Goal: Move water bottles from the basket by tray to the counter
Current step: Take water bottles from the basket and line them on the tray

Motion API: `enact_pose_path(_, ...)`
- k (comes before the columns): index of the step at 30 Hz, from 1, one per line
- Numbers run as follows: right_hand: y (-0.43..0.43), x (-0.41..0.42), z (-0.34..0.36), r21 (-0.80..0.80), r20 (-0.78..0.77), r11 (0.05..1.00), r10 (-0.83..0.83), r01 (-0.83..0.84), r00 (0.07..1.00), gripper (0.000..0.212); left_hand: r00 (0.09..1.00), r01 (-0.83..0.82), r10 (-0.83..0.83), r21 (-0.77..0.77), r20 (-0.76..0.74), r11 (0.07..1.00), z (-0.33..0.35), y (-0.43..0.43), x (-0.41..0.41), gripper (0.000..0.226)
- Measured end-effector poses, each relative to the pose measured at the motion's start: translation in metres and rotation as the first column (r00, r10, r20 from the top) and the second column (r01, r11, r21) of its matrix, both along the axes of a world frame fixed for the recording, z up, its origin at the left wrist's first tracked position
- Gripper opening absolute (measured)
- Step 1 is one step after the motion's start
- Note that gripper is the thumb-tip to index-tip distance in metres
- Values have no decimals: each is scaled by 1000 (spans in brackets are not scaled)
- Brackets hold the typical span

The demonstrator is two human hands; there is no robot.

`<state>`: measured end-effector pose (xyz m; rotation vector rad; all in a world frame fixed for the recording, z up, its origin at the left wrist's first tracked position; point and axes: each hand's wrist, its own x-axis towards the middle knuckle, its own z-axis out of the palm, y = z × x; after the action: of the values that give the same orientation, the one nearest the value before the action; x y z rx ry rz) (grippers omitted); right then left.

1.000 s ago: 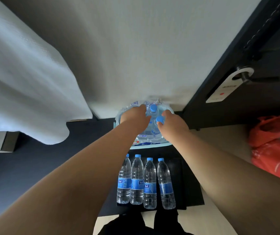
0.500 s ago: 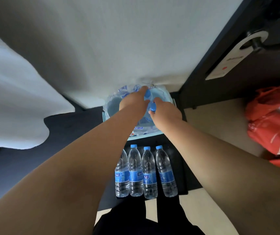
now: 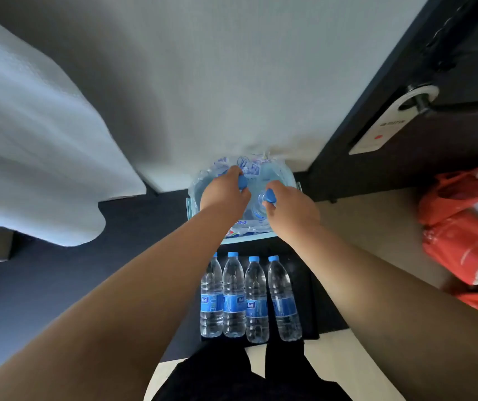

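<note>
**Four on the tray, two more coming out**

Your left hand (image 3: 226,195) is gripping a capped bottle (image 3: 243,182) inside the basket (image 3: 291,176), and your right hand (image 3: 291,208) is clenching another (image 3: 269,195). Four bottles (image 3: 249,299) are already lying on the black tray (image 3: 310,308); none is reaching the desk yet. White cloth (image 3: 38,157) is hanging left, red bags (image 3: 463,233) sitting right.
</note>
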<state>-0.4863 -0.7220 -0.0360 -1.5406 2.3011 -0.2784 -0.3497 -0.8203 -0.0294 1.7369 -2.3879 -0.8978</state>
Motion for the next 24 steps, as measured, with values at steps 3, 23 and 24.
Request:
enact_pose_path(3, 9, 1, 24, -45, -7, 999, 24, -24, 1000, 20, 995, -88, 87, -13, -57, 996, 28, 8, 14, 23)
enact_pose_path(23, 64, 48, 145, -195, -78, 975, 97, -110, 992, 29, 981, -7, -31, -194, -191, 981, 137, 70, 87, 23)
enact_pose_path(24, 67, 49, 143, -190, -79, 976, 95, -109, 992, 30, 983, 3, -36, -175, -183, 985, 134, 74, 89, 24)
